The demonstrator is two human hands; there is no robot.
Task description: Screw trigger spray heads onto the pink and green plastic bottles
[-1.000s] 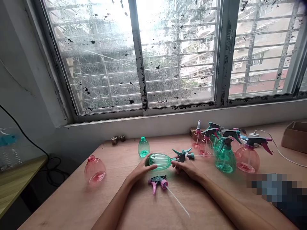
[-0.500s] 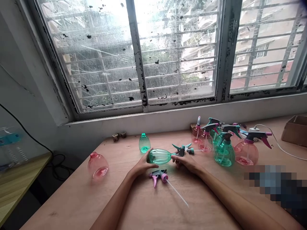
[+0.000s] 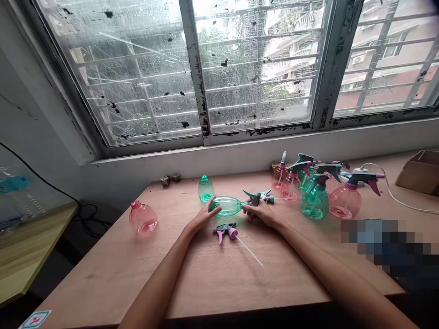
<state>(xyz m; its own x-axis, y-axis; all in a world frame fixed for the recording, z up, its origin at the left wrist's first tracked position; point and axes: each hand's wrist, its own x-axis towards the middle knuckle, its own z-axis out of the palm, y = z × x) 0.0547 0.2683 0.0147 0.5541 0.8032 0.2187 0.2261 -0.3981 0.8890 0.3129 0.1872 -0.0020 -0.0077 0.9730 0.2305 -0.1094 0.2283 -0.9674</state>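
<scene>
A green clear spray bottle [image 3: 227, 205] lies on its side on the wooden table [image 3: 212, 278]. My left hand [image 3: 203, 220] curls round its base. My right hand [image 3: 259, 214] pinches the green trigger head [image 3: 254, 199] at the bottle's neck. A loose pink and dark trigger head [image 3: 224, 231] with its long dip tube lies just in front of my hands. Another loose green trigger head [image 3: 266, 196] rests behind my right hand.
A small green bottle [image 3: 206, 189] stands behind, a pink bottle [image 3: 143, 219] to the left, both without heads. Several finished pink and green spray bottles [image 3: 317, 194] cluster at right, with a white cable and a cardboard box [image 3: 419, 168]. A window runs along the back.
The view has tilted down and pulled back, so everything sits higher in frame. My hands keep the same hold on the bottle and its trigger head.
</scene>
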